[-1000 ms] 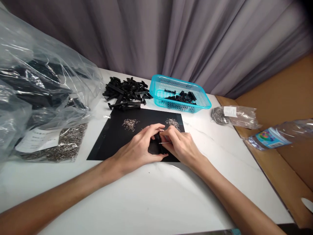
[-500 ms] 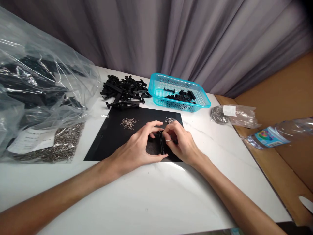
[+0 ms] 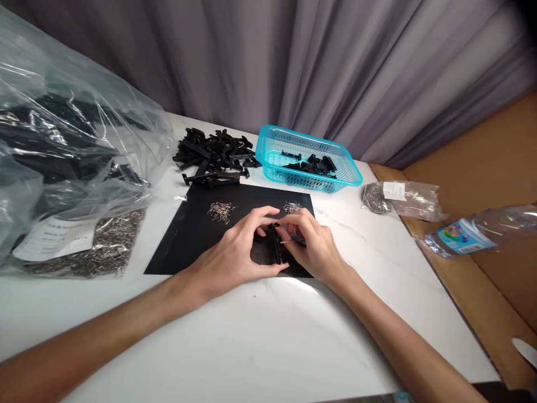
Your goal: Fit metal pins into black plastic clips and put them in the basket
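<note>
Bent over a white tabletop [image 3: 251,347], a person works on a slim black part [image 3: 277,246], held above a black sheet [image 3: 176,246]. The left hand [image 3: 235,246] curves in a wide C, thumb at the part's near end and fingers by its far end, gripping it lengthwise. The right hand [image 3: 316,246] is drawn in close alongside, fingers curled and pinching what looks, from where I stand, like a thin metal piece [image 3: 287,242]; the fingers hide most of it, and I cannot tell whether its tip touches the part.

Just beyond the hands, two small heaps of metal bits, one on the left [image 3: 221,211] and one on the right [image 3: 292,207], lie on the sheet. Behind it, a pile of black parts [image 3: 210,154] sits beside a blue basket [image 3: 352,180] containing more of them. A labelled bag of metal pieces [image 3: 113,243] lies to the left; a plastic bottle [image 3: 465,238] rests on its side at right.
</note>
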### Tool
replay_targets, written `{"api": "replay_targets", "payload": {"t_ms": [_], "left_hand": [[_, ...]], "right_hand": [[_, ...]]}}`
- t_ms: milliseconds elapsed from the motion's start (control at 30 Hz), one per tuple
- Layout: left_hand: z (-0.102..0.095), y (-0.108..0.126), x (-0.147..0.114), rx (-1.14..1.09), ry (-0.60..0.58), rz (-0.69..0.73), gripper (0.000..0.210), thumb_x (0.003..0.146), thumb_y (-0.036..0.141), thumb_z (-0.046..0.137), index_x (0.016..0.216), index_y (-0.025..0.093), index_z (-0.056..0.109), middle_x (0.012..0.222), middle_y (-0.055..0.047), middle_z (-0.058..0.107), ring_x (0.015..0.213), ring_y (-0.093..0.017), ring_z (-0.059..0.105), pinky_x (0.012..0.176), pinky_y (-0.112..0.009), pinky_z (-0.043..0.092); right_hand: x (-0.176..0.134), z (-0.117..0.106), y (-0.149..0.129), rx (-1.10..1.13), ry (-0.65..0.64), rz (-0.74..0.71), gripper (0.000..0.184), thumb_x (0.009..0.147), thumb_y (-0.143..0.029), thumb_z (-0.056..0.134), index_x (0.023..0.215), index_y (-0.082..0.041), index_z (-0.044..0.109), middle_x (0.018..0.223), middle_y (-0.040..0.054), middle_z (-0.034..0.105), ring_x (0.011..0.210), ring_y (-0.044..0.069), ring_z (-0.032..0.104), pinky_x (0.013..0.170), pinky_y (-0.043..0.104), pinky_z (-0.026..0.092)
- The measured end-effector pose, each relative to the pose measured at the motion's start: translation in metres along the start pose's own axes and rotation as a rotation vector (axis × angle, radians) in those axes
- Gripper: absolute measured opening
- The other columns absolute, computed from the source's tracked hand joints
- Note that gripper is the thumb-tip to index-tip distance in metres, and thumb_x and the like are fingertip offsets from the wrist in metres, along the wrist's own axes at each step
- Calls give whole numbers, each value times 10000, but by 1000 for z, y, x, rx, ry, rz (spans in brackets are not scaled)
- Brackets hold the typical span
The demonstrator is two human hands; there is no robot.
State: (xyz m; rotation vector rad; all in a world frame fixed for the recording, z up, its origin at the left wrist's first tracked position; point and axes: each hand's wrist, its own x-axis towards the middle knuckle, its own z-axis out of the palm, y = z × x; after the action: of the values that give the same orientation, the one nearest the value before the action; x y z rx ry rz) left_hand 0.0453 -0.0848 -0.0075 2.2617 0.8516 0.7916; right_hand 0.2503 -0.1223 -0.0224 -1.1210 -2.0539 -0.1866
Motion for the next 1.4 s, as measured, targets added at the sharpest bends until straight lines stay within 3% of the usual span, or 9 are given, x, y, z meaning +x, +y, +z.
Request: {"api": "replay_targets", "payload": {"t_ms": [233, 367, 533, 667, 900, 1100, 1400], "left_hand": [[-1, 2, -1, 17, -13, -2, 837, 743, 375, 864, 1425, 283, 388, 1233, -27, 703, 1030, -210, 701, 950, -354, 604], [-2, 4, 0, 12, -27, -21, 839, 747, 406, 861, 1424, 288, 382, 1235, -30, 705, 1037, -219, 703, 933, -360, 609], [-2, 4, 0, 9, -9, -17, 838, 737, 419, 864, 1416, 286, 392, 1230, -39, 700, 1020, -222, 715, 919, -360, 615], [-1, 5, -1, -2, 5, -17, 845, 728, 401, 876, 1411, 279, 393, 1212, -35, 707, 1017, -218, 716, 928, -355, 612], [1, 4, 0, 4, 9, -8, 864, 726, 365, 886, 1419, 268, 379, 1213, -33, 707, 1039, -213, 706, 948, -347, 604], [1, 3, -1, -8, 12, -10, 862, 722, 377, 881, 1419, 273, 384, 1227, -45, 703, 1037, -222, 710, 938, -359, 612], [3, -1, 0, -3, 21, 18, 855, 724, 394, 872, 1419, 284, 386, 1223, -36, 704, 1021, -215, 709, 915, -342, 613]], "right_hand": [[-2, -4, 4, -114, 4, -115, 312, 1030, -61, 457, 1231, -234, 621, 940, 22, 638, 677, 91, 622, 510, 224, 484], [-3, -6, 5, -80, 9, -103, 245, 1027, -80, 506, 1177, -223, 636, 955, 32, 667, 737, 110, 657, 517, 231, 490], [1, -6, -3, 160, 61, 70, 132, 1017, -143, 583, 1092, -219, 661, 939, 38, 666, 781, 136, 660, 560, 246, 526], [4, -5, -8, 250, 88, 128, 102, 1005, -151, 599, 1039, -213, 674, 897, 36, 651, 735, 140, 633, 568, 262, 528], [2, -6, -8, 275, 92, 116, 119, 997, -142, 612, 1051, -207, 696, 899, 42, 663, 775, 152, 643, 611, 277, 536], [5, -7, -12, 306, 75, 153, 109, 980, -141, 631, 1004, -209, 712, 867, 32, 673, 725, 144, 628, 558, 268, 509], [1, 3, -14, 163, 156, 106, 105, 999, -136, 602, 1005, -212, 676, 853, 23, 651, 660, 117, 622, 504, 243, 495]]}}
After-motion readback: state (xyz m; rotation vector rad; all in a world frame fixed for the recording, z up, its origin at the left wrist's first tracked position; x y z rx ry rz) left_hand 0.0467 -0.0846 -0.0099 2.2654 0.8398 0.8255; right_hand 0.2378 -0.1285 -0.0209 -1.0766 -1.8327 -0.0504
